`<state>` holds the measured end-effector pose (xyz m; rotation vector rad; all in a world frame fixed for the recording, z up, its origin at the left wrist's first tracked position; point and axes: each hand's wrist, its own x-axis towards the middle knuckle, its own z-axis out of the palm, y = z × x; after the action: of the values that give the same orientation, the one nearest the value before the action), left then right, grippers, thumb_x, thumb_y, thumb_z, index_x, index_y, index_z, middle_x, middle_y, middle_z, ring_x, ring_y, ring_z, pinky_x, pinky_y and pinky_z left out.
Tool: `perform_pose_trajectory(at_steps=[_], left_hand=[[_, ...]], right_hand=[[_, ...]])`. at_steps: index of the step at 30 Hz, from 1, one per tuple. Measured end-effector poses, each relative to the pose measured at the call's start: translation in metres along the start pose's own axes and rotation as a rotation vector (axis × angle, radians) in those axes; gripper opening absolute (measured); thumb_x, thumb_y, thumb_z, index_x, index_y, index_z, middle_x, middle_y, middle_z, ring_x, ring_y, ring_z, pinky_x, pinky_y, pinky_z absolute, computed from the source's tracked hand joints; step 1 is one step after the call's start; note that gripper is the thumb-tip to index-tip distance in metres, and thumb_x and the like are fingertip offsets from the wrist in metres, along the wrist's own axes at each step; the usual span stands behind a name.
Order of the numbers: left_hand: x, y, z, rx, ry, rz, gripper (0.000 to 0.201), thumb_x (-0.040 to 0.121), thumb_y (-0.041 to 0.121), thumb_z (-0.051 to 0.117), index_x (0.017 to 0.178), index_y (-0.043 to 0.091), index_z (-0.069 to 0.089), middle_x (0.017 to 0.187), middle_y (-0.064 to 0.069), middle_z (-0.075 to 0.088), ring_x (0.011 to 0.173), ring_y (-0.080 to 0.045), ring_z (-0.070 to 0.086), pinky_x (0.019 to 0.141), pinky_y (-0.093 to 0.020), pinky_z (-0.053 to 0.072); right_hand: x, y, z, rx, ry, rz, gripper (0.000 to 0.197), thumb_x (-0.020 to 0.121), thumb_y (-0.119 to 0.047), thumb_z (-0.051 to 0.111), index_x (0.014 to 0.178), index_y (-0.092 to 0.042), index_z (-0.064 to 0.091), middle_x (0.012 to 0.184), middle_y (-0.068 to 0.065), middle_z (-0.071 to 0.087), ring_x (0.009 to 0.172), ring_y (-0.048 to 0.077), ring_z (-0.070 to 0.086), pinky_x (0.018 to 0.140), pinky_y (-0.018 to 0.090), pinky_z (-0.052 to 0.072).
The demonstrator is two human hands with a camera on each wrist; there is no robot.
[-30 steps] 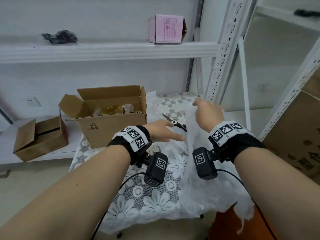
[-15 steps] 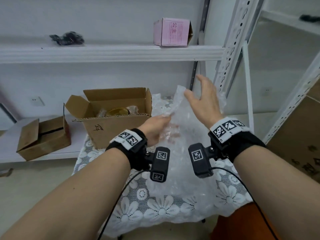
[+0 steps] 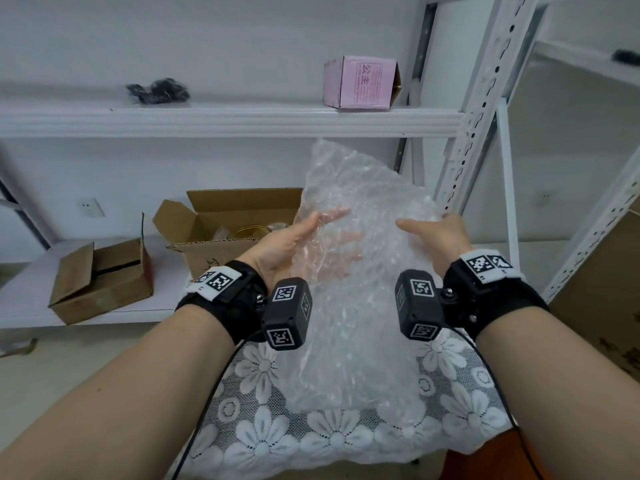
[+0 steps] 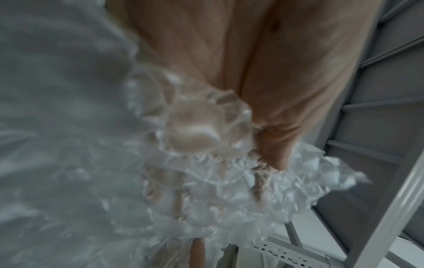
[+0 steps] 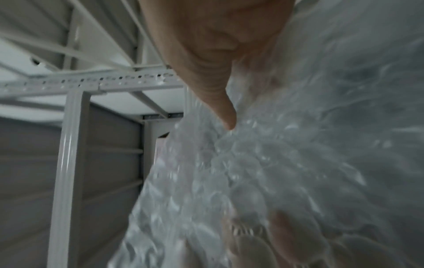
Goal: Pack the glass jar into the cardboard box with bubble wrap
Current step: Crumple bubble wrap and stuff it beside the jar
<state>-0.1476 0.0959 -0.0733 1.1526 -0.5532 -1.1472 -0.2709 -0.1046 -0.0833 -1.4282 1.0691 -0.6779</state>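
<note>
At the left of the frame a small closed carton [image 3: 100, 278] sat on a low shelf, and just right of it the open cardboard box [image 3: 228, 230] stood on the lace-covered worktop [image 3: 332, 434], a gold lid of the glass jar [image 3: 251, 231] showing inside. In the centre the left hand [image 3: 287, 244] grasped the bubble wrap [image 3: 360, 271] by its left edge, thumb in front and fingers showing through behind. The right hand [image 3: 440, 237] grasped the sheet's right edge, holding it raised above the worktop.
</note>
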Motion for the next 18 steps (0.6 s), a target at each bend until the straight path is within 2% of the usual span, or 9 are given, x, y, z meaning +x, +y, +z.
perform_pose_trajectory(at_steps=[2,4,5,7,9,10,12,15,18], left_hand=[[-0.004,0.005,-0.008,-0.061,-0.042,0.020,0.042,0.098,0.043,0.035,0.131,0.025,0.055,0.136,-0.009,0.057,0.120,-0.029,0.059,0.101,-0.043,0.047],[-0.002,0.009,-0.013,-0.126,-0.012,0.036,0.042,0.098,0.045,0.035,0.130,0.026,0.056,0.137,-0.013,0.057,0.122,-0.034,0.057,0.104,-0.050,0.042],[0.001,0.010,-0.018,-0.141,0.034,0.049,0.043,0.099,0.046,0.033,0.130,0.026,0.055,0.136,-0.013,0.058,0.121,-0.034,0.058,0.102,-0.049,0.044],[0.002,0.015,-0.023,-0.177,0.108,0.082,0.044,0.100,0.046,0.033,0.132,0.024,0.055,0.133,-0.012,0.060,0.118,-0.033,0.061,0.096,-0.049,0.050],[-0.002,0.019,-0.026,-0.182,0.178,0.095,0.041,0.098,0.043,0.045,0.129,0.021,0.059,0.127,-0.012,0.064,0.114,-0.032,0.064,0.094,-0.053,0.049],[-0.004,0.021,-0.027,-0.175,0.220,0.097,0.039,0.092,0.039,0.057,0.124,0.018,0.063,0.124,-0.013,0.066,0.113,-0.032,0.064,0.096,-0.056,0.047],[-0.010,0.024,-0.030,-0.113,0.280,0.107,0.038,0.079,0.024,0.074,0.114,0.012,0.068,0.120,-0.015,0.068,0.112,-0.034,0.064,0.097,-0.059,0.047],[-0.015,0.028,-0.035,-0.035,0.367,0.170,0.025,0.089,0.010,0.061,0.112,0.002,0.067,0.114,-0.020,0.069,0.102,-0.033,0.067,0.086,-0.047,0.056],[-0.018,0.030,-0.045,0.000,0.408,0.222,0.025,0.097,-0.001,0.045,0.111,0.005,0.065,0.097,-0.014,0.074,0.084,-0.024,0.072,0.074,-0.040,0.061]], right_hand=[[-0.004,-0.002,-0.004,0.115,-0.165,0.058,0.058,0.072,-0.015,0.082,0.121,0.002,0.057,0.112,0.014,0.068,0.088,0.024,0.071,0.076,0.033,0.059],[-0.010,-0.005,0.000,0.149,-0.262,0.102,0.038,0.080,-0.011,0.074,0.112,0.000,0.059,0.098,0.010,0.070,0.058,0.012,0.072,0.047,0.020,0.055],[-0.011,-0.006,0.005,0.185,-0.268,0.107,0.028,0.084,-0.009,0.070,0.109,-0.001,0.060,0.098,0.010,0.070,0.051,0.009,0.070,0.042,0.018,0.052],[-0.013,-0.009,0.017,0.342,-0.253,0.080,0.006,0.091,-0.003,0.059,0.096,0.000,0.059,0.102,0.015,0.069,0.052,0.011,0.070,0.050,0.021,0.057],[-0.014,-0.011,0.026,0.430,-0.196,0.052,0.012,0.095,0.001,0.049,0.084,-0.002,0.055,0.088,0.015,0.068,0.060,0.015,0.068,0.073,0.030,0.060],[-0.015,-0.012,0.028,0.445,-0.171,0.043,0.017,0.096,0.003,0.045,0.083,-0.004,0.054,0.080,0.012,0.065,0.059,0.015,0.066,0.075,0.033,0.058],[-0.018,-0.014,0.031,0.447,-0.129,0.030,0.023,0.096,0.006,0.040,0.082,-0.007,0.053,0.067,0.008,0.058,0.050,0.014,0.060,0.066,0.032,0.056],[-0.020,-0.014,0.037,0.419,-0.130,-0.011,0.025,0.094,0.005,0.040,0.082,-0.012,0.055,0.060,0.005,0.048,0.047,0.013,0.050,0.066,0.037,0.055],[-0.029,-0.017,0.040,0.453,-0.285,-0.057,0.004,0.091,-0.010,0.059,0.089,-0.014,0.061,0.066,-0.001,0.053,0.055,0.008,0.053,0.080,0.042,0.056]])
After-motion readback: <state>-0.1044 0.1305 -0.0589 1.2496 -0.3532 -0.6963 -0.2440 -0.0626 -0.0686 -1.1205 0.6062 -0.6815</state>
